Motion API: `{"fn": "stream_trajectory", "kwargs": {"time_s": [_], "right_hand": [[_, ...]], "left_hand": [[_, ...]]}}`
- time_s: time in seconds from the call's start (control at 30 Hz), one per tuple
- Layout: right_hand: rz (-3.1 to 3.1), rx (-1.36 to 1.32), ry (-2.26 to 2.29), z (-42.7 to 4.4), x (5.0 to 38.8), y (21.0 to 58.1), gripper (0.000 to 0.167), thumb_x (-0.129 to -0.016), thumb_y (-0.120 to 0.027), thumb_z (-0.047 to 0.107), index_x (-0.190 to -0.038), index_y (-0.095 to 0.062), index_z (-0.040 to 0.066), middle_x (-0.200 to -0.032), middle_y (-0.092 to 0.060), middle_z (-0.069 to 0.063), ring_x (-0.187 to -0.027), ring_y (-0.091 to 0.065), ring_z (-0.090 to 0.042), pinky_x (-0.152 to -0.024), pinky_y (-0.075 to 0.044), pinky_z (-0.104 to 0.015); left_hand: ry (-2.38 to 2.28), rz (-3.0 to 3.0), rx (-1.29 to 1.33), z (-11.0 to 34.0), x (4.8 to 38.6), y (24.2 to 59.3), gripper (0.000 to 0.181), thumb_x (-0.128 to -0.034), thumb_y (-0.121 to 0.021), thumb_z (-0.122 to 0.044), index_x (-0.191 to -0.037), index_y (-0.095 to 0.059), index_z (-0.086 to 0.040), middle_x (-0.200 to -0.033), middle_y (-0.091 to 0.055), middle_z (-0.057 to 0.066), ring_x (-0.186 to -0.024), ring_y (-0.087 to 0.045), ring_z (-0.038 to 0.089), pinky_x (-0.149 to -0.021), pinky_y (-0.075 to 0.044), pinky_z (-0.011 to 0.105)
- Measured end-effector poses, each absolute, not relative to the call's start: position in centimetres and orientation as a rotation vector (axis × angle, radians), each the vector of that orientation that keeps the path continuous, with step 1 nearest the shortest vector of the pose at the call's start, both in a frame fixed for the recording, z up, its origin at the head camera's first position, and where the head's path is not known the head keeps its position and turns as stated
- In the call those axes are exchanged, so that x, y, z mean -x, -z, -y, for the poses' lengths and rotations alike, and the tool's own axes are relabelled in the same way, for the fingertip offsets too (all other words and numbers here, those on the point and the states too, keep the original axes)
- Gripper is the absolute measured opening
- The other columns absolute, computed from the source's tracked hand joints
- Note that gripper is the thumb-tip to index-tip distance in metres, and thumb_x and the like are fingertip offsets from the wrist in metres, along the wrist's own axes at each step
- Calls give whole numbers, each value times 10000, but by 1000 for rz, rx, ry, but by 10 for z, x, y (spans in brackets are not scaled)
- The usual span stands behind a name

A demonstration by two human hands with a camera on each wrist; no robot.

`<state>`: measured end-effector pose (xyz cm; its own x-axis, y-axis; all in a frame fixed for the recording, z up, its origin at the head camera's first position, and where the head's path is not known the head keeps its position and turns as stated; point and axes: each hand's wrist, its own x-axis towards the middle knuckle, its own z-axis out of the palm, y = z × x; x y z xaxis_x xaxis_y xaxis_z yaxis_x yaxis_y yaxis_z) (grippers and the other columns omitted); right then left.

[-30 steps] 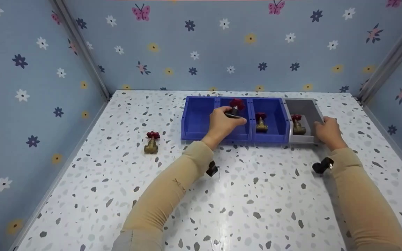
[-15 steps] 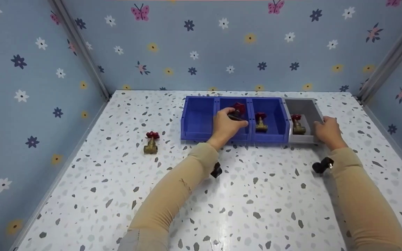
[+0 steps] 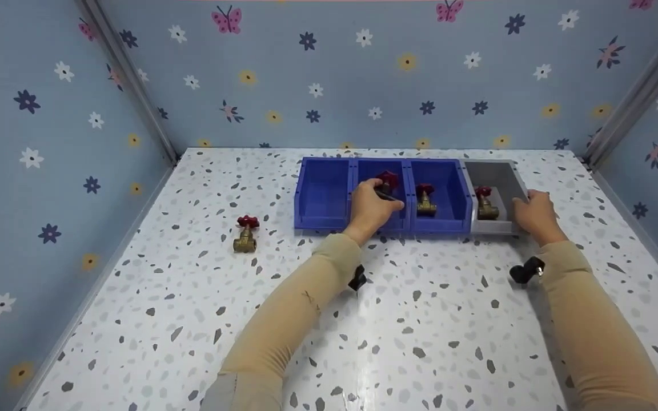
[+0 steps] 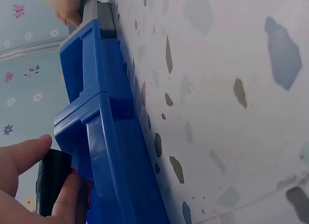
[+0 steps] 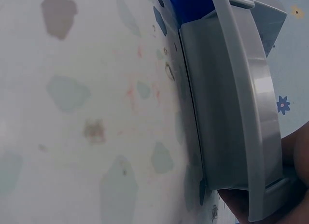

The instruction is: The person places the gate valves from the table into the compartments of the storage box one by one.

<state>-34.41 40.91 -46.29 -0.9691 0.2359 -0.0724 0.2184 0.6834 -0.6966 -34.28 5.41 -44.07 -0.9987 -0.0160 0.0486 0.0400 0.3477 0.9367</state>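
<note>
My left hand (image 3: 368, 210) pinches a black-bodied valve with a red handwheel (image 3: 387, 180) between thumb and fingers, inside the second blue bin (image 3: 394, 227) from the left. Seen from the left wrist, the valve's black body (image 4: 54, 180) lies between thumb and fingers, the red wheel mostly hidden behind them. My right hand (image 3: 536, 218) grips the right wall of the grey bin (image 5: 263, 103) at the row's right end. A brass valve with a red handwheel (image 3: 486, 210) sits in that grey bin, and a similar brass valve (image 3: 426, 206) in the third bin.
Another brass valve with a red wheel (image 3: 244, 243) stands on the speckled tabletop (image 3: 420, 342), left of the bins. The leftmost blue bin (image 3: 323, 221) shows only its bare interior. Flowered panels (image 3: 340, 74) enclose the back and sides.
My left hand has shifted slightly right and lowered the black-bodied valve further into the second blue bin. My right hand stays on the grey bin.
</note>
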Motion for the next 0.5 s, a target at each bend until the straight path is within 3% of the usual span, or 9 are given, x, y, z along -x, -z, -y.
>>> {"fn": "stream_trajectory", "kwargs": {"time_s": [0.5], "right_hand": [[2871, 454, -1190, -409, 347, 463, 558, -1148, -355, 200, -1566, -405, -166, -1541, -516, -396, -1397, -560, -497, -1186, -448, -639]], "left_hand": [[1867, 2531, -9, -53, 348, 448, 672, -898, -899, -114, -1491, -605, 3, -1475, -645, 205, -1346, -645, 336, -1120, -574, 422]]}}
